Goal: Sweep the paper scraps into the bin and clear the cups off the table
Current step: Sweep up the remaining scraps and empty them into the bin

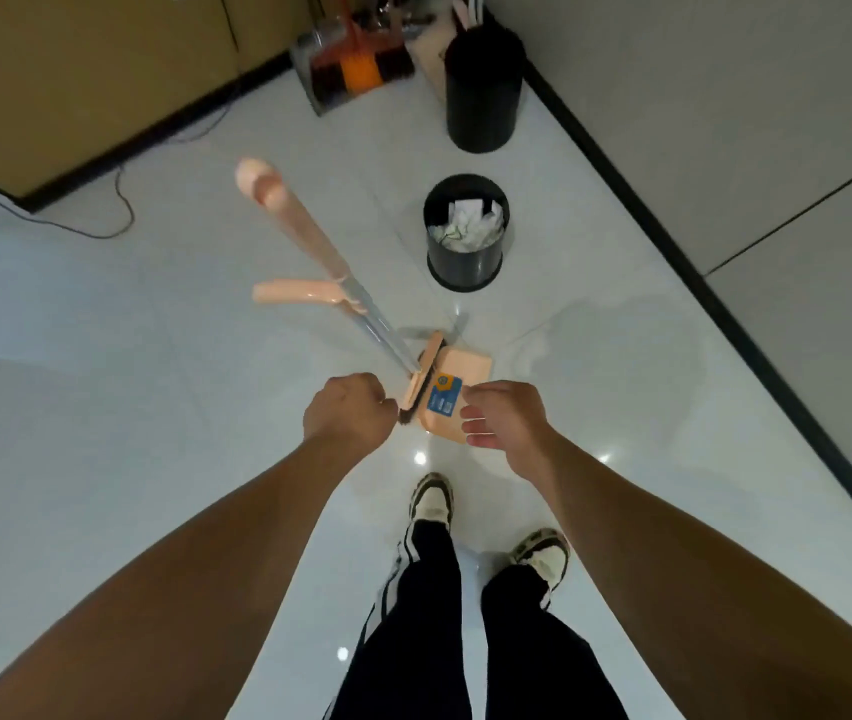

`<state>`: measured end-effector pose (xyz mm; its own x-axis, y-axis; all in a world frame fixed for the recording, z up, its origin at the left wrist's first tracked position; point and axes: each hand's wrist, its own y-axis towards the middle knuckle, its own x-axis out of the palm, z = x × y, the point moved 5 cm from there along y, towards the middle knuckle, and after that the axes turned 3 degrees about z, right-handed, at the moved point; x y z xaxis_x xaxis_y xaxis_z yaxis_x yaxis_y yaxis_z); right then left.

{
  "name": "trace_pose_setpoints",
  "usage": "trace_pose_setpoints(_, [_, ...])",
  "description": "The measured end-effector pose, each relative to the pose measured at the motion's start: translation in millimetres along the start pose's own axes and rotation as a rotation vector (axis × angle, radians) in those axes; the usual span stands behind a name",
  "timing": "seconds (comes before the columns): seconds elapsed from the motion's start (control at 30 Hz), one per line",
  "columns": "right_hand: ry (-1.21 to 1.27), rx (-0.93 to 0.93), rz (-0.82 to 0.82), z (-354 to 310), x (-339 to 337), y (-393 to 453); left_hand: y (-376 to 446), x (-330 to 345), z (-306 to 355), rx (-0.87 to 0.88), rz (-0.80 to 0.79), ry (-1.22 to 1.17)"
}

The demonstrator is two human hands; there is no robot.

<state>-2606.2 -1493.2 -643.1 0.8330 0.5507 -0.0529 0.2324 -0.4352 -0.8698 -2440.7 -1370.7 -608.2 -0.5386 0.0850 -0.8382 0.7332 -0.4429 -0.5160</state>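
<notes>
Nearest to me, at about six o'clock, the person stands on the glossy tiled floor (154,407) in dark striped trousers (424,615) and pale trainers (431,504), both bare forearms stretched forward and down.

At the centre, the left hand (346,410) is curled into a fist right beside the bristle end of the peach broom (421,371). I cannot tell whether it pinches anything or just brushes the bristles, since its fingers are turned away. Just to its three o'clock, the right hand (504,413) hangs with fingers loosely bent, hovering at the edge of the peach dustpan (465,376), which carries a blue label. It does not appear to grip anything. My guess is that the hands are low and together like this to clip the broom into the pan or pick lint off the bristles.

The two long handles (304,236) lean up and away toward eleven o'clock, unheld, which suggests the set stands on its own.

Further out, at about one o'clock, sits the small black bin (465,262), open-topped, with crumpled white paper scraps (468,226) already inside. I see no loose scraps on the tiles, so the sweeping looks done. No table or cups are in sight, so that part seems still ahead.

Beyond it, near twelve o'clock by the wall, stands a taller black bin (483,90), with an orange broom and pan (356,70) at its left and a thin cable (117,210) trailing at ten o'clock.
</notes>
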Motion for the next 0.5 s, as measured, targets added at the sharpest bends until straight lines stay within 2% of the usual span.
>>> trace_pose_setpoints(0.07, [-0.029, -0.034, -0.039, -30.5, 24.5, -21.1, -7.9, -35.4, -16.3, -0.095, 0.112, 0.039])
trace_pose_setpoints(0.13, [-0.074, -0.117, -0.063, -58.7, 51.2, -37.5, -13.9, -75.7, -31.5, -0.127, 0.363, -0.086])
trace_pose_setpoints(0.2, [-0.271, -0.333, -0.093, -85.3, 78.8, -51.1, -16.4, -110.8, -40.6, -0.034, 0.613, -0.178])
trace_pose_setpoints(0.23, [-0.393, -0.449, -0.121, -97.0, 93.8, -59.8, -13.9, -122.1, -41.8, 0.045, 0.651, -0.154])
trace_pose_setpoints(0.3, [-0.530, -0.628, -0.171, -113.0, 120.9, -75.0, -1.8, -133.1, -38.8, 0.194, 0.581, -0.044])
trace_pose_setpoints(0.33, [-0.539, -0.658, -0.171, -117.1, 130.0, -79.0, 6.1, -134.4, -36.6, 0.245, 0.509, -0.006])
trace_pose_setpoints(0.4, [-0.539, -0.708, -0.105, -123.0, 138.4, -86.1, 21.7, -132.8, -34.4, 0.299, 0.359, 0.000])
trace_pose_setpoints(0.5, [-0.669, -0.796, 0.016, -124.4, 132.4, -89.6, 33.2, -132.0, -29.3, 0.336, 0.288, 0.057])
